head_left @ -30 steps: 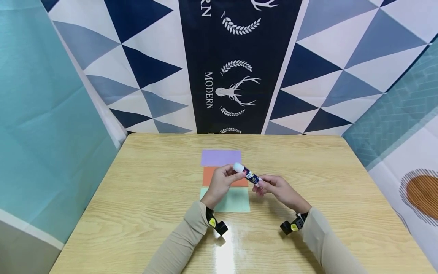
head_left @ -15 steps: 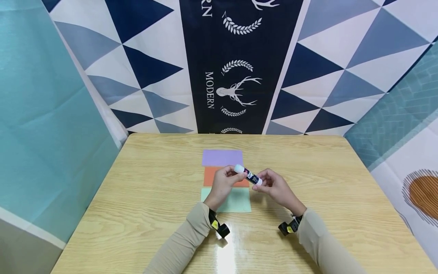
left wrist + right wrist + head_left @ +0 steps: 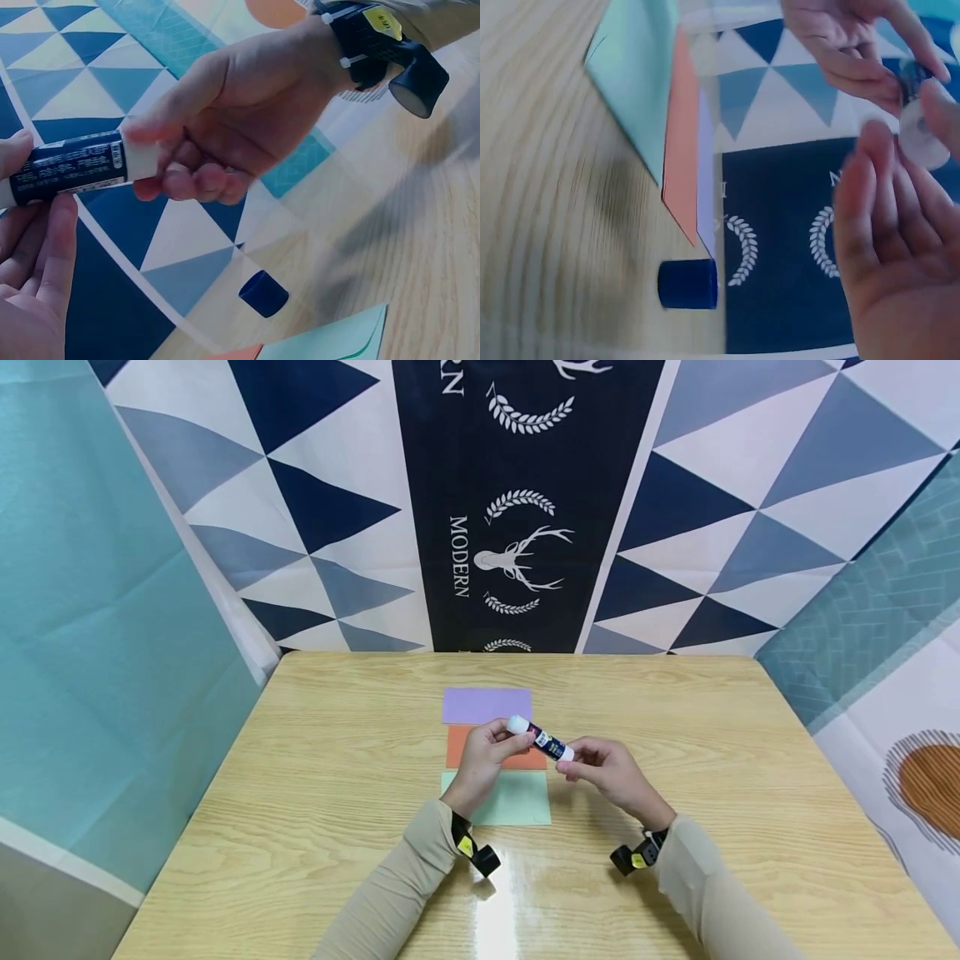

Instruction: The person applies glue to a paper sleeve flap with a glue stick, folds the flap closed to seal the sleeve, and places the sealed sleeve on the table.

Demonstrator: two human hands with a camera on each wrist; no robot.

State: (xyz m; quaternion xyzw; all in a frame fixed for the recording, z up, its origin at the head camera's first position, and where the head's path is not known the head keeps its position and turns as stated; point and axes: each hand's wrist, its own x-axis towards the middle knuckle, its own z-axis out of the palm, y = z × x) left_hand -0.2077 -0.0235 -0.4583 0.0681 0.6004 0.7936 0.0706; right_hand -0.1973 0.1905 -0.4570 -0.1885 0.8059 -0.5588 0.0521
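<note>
A glue stick [image 3: 548, 743] with a dark blue label and white ends is held at a slant above the table. My left hand [image 3: 480, 768] grips its barrel near the upper white end. At the lower white end my right hand [image 3: 615, 778] pinches the base between thumb and fingers; the left wrist view shows this base [image 3: 141, 159] close up. A dark blue cap [image 3: 688, 284] lies on the table below, apart from both hands. In the head view the cap is not visible.
Purple paper [image 3: 487, 705], orange paper [image 3: 458, 745] and mint green paper [image 3: 521, 806] lie in a column beneath the hands on the wooden table [image 3: 337, 777]. Patterned cloth [image 3: 517, 510] rises behind the table's far edge.
The right hand's fingers have shifted round the glue stick's base, first rising, then coming back down. The glue stick has moved slightly left, and the left hand keeps its grip.
</note>
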